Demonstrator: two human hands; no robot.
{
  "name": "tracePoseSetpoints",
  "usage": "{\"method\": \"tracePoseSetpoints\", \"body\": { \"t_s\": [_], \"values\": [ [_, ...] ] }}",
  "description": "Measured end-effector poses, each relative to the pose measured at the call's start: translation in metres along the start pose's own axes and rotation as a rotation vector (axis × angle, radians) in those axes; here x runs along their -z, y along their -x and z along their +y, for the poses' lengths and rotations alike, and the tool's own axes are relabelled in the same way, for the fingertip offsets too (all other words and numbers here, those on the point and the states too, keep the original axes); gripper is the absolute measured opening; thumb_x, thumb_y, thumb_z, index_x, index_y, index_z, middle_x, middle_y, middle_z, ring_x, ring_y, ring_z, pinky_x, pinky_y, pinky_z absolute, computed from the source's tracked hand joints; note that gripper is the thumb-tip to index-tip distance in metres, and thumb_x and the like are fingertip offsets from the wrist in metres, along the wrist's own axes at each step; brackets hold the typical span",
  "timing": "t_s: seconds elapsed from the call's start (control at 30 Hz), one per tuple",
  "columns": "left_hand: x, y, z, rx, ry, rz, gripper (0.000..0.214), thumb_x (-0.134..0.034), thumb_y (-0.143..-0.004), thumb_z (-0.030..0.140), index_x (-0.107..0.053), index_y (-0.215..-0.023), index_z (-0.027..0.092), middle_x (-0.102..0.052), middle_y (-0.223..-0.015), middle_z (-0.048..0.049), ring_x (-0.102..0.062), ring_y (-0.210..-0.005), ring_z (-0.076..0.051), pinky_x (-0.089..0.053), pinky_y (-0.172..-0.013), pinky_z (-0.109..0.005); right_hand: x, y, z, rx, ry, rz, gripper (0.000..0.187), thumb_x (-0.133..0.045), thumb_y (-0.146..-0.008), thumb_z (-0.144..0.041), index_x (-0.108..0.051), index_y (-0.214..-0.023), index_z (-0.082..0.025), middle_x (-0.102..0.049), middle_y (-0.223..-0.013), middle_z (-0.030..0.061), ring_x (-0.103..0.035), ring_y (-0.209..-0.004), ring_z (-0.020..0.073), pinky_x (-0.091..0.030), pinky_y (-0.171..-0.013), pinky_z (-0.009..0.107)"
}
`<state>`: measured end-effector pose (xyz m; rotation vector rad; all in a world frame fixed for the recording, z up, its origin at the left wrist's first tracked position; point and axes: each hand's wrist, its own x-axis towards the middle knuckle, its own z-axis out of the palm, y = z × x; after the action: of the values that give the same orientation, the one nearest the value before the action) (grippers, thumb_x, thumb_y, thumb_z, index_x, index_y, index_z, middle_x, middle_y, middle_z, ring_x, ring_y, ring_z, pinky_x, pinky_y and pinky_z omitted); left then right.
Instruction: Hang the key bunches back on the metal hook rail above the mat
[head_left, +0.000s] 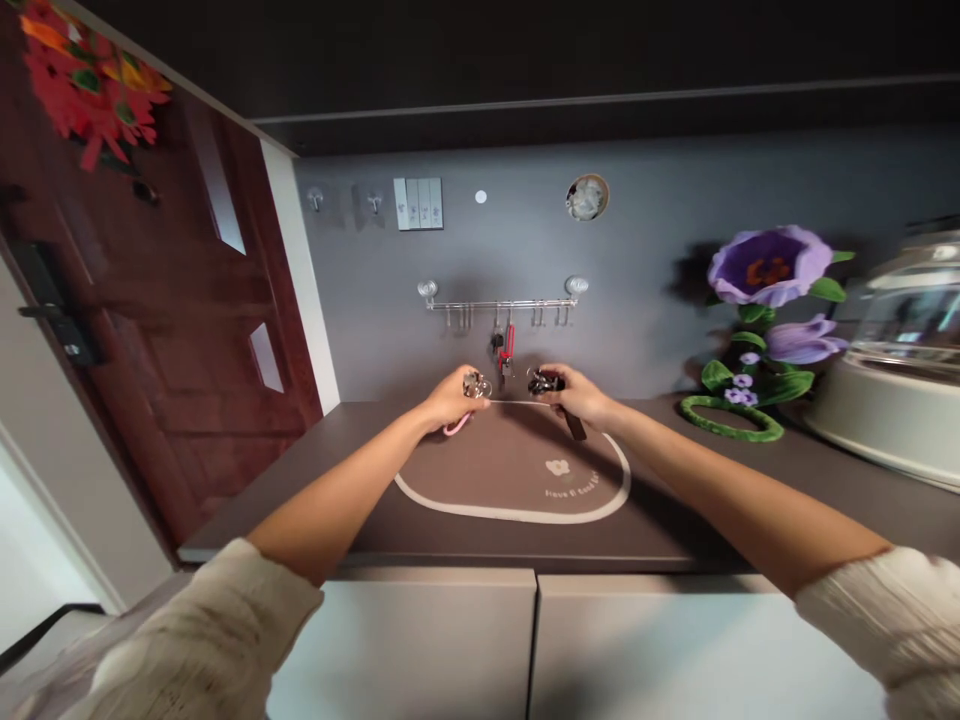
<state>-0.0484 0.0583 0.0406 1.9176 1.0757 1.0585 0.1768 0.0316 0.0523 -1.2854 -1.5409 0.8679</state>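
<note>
My left hand (451, 398) is closed on a bunch of keys (475, 384) with a pink strap (457, 425) dangling beneath it. In my right hand (581, 395) is a second, darker bunch of keys (541, 383), its ring pointing left and a dark brown tag (574, 424) hanging below. Both hands are just above the back of a brown mat (487, 460) with a pale border. Between and behind them, keys with a red strap (508, 345) hang from a clear hook rail (502, 304) on the grey wall.
On the right stand a purple knitted flower (771, 265) with a green ring base (731, 418) and a white appliance (892, 390) with a clear top. A switch panel (418, 204) and two clear hooks (374, 203) are on the wall. A dark red door (225, 330) is at left; a dark shelf (525, 60) overhangs.
</note>
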Motion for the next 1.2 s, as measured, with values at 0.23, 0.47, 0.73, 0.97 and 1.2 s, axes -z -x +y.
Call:
{"method": "tracePoseSetpoints", "body": {
  "t_s": [0.23,0.47,0.73,0.97,1.2],
  "values": [
    [0.01,0.024,-0.014,-0.012,-0.018,-0.197,0.048,-0.076,-0.051,0.034,-0.054,-0.09,0.017,-0.058,-0.081,-0.0008,-0.055,-0.071,-0.011,-0.043,-0.067,-0.025,0.004,0.014,0.002,-0.033,0.291,-0.156,0.038,-0.056,-0.057,-0.006,-0.058,-0.093,-0.016,-0.062,-0.086,0.003,-0.056,-0.078,0.0147,-0.043,-0.069,0.024],
    [0.014,0.03,-0.013,-0.193,-0.231,0.037,0.04,-0.049,-0.074,0.053,-0.059,-0.077,0.015,-0.06,-0.077,-0.0029,-0.053,-0.071,-0.014,-0.041,-0.068,-0.027,-0.012,-0.031,-0.018,0.005,0.398,0.189,0.043,-0.059,-0.069,-0.036,-0.053,-0.105,-0.014,-0.06,-0.102,0.0107,-0.056,-0.092,0.0205,-0.04,-0.081,0.03],
    [0.013,0.027,-0.026,-0.47,-0.766,0.193,0.033,-0.042,-0.082,0.042,-0.062,-0.073,0.018,-0.062,-0.077,-0.0048,-0.053,-0.078,-0.016,-0.037,-0.077,-0.031,-0.076,-0.1,-0.013,-0.011,0.309,0.581,0.065,-0.066,-0.059,-0.05,-0.045,-0.109,-0.014,-0.058,-0.103,0.0139,-0.057,-0.094,0.0232,-0.043,-0.08,0.033],
    [0.015,0.025,-0.03,-0.472,-0.841,0.225,0.034,-0.039,-0.085,0.039,-0.062,-0.072,0.018,-0.062,-0.077,-0.0049,-0.053,-0.078,-0.016,-0.038,-0.074,-0.03,-0.075,-0.096,-0.012,0.091,0.332,0.54,0.018,-0.04,-0.082,-0.027,-0.054,-0.087,-0.017,-0.064,-0.078,0.0079,-0.059,-0.072,0.018,-0.043,-0.071,0.029],
    [0.015,0.023,-0.033,-0.454,-0.815,0.211,0.034,-0.039,-0.085,0.039,-0.062,-0.072,0.018,-0.062,-0.077,-0.0057,-0.052,-0.078,-0.017,-0.038,-0.073,-0.03,-0.06,-0.093,-0.059,0.18,0.355,0.641,0.023,-0.037,-0.084,-0.028,-0.055,-0.087,-0.014,-0.064,-0.09,0.0126,-0.057,-0.083,0.02,-0.04,-0.075,0.029]
  ]
}}
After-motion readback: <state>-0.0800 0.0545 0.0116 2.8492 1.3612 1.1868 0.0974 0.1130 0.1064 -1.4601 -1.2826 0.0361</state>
